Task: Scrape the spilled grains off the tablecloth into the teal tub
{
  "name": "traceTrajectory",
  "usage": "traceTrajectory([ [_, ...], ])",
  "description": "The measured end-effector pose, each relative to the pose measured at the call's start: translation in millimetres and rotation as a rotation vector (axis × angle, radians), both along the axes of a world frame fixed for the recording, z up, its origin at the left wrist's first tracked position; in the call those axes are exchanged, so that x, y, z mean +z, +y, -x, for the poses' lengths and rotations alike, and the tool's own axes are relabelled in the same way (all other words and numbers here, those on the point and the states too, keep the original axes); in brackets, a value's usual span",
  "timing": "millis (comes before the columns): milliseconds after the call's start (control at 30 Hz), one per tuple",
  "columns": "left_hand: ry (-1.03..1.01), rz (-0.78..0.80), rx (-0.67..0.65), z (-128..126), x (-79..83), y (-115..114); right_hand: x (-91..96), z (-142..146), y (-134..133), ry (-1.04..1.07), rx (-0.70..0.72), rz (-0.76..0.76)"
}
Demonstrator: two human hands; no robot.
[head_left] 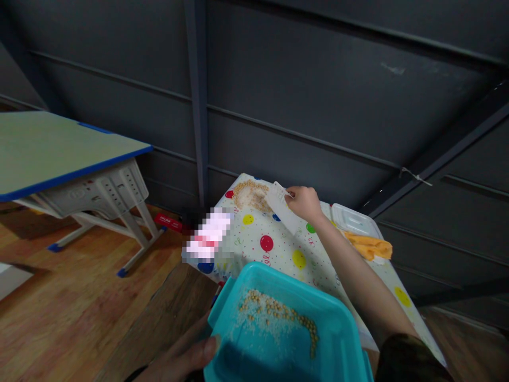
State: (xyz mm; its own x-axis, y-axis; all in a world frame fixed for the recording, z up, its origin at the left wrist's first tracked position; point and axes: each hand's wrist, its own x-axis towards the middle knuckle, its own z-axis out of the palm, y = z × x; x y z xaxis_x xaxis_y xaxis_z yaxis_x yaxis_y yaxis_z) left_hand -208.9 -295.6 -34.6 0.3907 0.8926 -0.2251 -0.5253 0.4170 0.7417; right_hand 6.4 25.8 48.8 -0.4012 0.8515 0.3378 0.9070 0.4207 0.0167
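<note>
My left hand grips the near left rim of a turquoise plastic box, thumb on top. The box holds a scatter of small tan beans and pale grains and is held below the table's near edge. My right hand reaches far across the table and is closed on a translucent white scraper. The scraper's blade rests beside a pile of beans and grains on the spotted tablecloth.
A clear plastic lid and an orange cloth lie at the table's right. A blurred pink-and-white item sits at its left edge. A blue-edged desk stands to the left on the wooden floor; dark wall panels rise behind.
</note>
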Motion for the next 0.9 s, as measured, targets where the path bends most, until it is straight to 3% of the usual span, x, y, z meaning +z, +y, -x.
traceTrajectory([
  [167,0.037,-0.006,-0.015,-2.9,1.1,1.5,1.6,-20.2,7.2,0.078,-0.002,-0.016],
  [333,0.048,0.003,-0.047,-5.6,1.1,0.6,-19.5,-42.6,11.4,0.168,0.147,0.050],
  [533,0.033,0.037,-0.172,-9.6,7.8,0.5,-34.4,-62.1,12.2,0.287,0.188,0.094],
  [733,0.023,0.071,-0.244,-19.4,-2.0,3.2,-36.2,-62.2,13.3,0.389,0.208,0.017],
  [900,0.051,0.131,-0.253,-20.5,-13.3,4.3,-41.3,-55.0,3.6,0.343,0.263,0.097],
])
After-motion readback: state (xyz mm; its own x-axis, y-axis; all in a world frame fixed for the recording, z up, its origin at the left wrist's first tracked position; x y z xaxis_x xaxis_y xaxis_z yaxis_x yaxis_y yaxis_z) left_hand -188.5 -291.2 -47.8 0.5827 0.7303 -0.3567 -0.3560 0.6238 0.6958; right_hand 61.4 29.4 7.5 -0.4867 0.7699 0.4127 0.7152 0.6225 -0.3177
